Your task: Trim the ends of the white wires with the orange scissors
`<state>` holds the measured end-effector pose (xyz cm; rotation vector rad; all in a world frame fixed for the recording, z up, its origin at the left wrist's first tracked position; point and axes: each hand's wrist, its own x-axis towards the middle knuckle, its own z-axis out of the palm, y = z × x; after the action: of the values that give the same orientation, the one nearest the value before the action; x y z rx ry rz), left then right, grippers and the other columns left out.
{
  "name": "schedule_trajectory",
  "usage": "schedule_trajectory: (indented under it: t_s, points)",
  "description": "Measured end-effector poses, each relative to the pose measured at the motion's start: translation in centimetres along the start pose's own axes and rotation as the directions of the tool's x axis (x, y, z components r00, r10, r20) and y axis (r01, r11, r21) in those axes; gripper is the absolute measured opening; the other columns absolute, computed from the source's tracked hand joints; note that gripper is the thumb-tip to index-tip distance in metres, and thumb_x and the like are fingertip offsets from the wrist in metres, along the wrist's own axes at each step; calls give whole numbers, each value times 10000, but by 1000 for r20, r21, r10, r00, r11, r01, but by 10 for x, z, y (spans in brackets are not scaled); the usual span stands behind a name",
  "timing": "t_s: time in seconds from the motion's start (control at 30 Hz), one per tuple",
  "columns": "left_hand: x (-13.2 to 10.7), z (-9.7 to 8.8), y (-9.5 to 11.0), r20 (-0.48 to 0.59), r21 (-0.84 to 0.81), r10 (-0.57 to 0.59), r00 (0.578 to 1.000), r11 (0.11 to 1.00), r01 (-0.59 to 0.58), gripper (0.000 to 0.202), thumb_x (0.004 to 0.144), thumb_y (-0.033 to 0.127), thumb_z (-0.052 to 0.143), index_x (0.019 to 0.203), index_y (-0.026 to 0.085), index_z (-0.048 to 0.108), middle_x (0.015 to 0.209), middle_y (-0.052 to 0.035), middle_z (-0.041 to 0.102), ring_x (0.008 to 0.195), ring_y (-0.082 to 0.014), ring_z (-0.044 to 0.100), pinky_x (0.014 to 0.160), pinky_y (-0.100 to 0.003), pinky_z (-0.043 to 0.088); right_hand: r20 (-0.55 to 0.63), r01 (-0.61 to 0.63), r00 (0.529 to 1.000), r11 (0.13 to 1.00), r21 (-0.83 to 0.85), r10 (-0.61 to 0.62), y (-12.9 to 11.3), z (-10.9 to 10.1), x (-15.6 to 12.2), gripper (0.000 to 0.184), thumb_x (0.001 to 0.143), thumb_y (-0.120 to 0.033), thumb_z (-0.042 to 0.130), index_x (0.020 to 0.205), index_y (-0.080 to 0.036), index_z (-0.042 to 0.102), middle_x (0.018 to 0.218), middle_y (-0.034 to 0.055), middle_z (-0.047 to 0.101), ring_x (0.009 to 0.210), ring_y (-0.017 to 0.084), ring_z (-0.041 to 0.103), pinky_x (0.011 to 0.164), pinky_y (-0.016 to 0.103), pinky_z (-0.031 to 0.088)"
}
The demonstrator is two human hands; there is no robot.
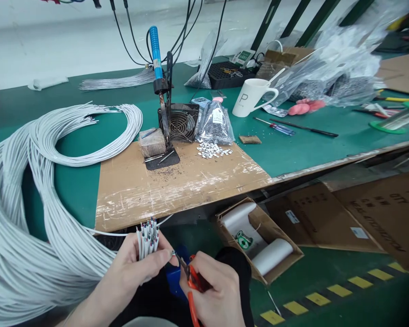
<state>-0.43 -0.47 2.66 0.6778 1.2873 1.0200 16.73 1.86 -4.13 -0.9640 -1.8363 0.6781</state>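
My left hand [139,268] is closed round a bundle of white cables [147,238], whose cut ends point up and show small coloured wires. One cable end is pinched out to the right between its thumb and fingertips. In my right hand [214,286] are scissors with orange handles [192,277]; the fingers wrap the handles. The scissor tips reach that single cable end. Whether the blades touch it I cannot tell. Large coils of white cable [64,218] lie to the left of my hands, on the table and over its edge.
A soldering iron [156,50] with a blue handle stands upright beside a small fan [180,125]. Small metal parts [213,149] lie on the cardboard sheet [177,186]. Further right are a white mug [250,96] and screwdrivers. An open carton [259,240] holding rolls sits below the table edge.
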Motion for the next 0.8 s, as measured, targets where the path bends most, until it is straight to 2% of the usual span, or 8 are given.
schedule_trajectory:
  t_s: [0.17, 0.37, 0.67, 0.8]
  points:
    - [-1, 0, 1, 0, -17, 24, 1000, 1000, -24, 372, 794, 510, 839, 743, 155, 737, 620, 26, 510, 552, -95, 307, 525, -265, 196, 5, 22, 1000, 1000, -9, -22, 0, -1, 1, 360, 762, -35, 534, 663, -229, 248, 589, -75, 283, 487, 72, 277, 449, 235, 215]
    - [-2, -1, 0, 14, -27, -14, 1000, 1000, 14, 333, 790, 461, 836, 787, 148, 721, 695, -27, 654, 551, -93, 344, 520, -266, 198, -13, 61, 998, 998, -22, -61, -1, -2, 3, 362, 797, -19, 533, 663, -226, 268, 588, -75, 285, 493, 76, 265, 457, 248, 201]
    - [-2, -1, 3, 10, -29, -37, 999, 999, 37, 295, 770, 417, 833, 790, 150, 710, 688, -25, 668, 537, -92, 328, 517, -264, 202, -11, 117, 993, 992, -50, -117, 0, -6, 6, 365, 793, -26, 549, 644, -227, 283, 573, -77, 304, 484, 79, 282, 452, 254, 202]
    - [-2, 2, 6, -5, -19, -32, 999, 999, 32, 290, 770, 420, 831, 782, 151, 724, 690, -20, 663, 533, -91, 317, 523, -268, 200, -37, 117, 992, 988, -99, -121, -5, 2, 2, 378, 818, -39, 559, 607, -227, 307, 553, -73, 312, 462, 74, 295, 436, 245, 218]
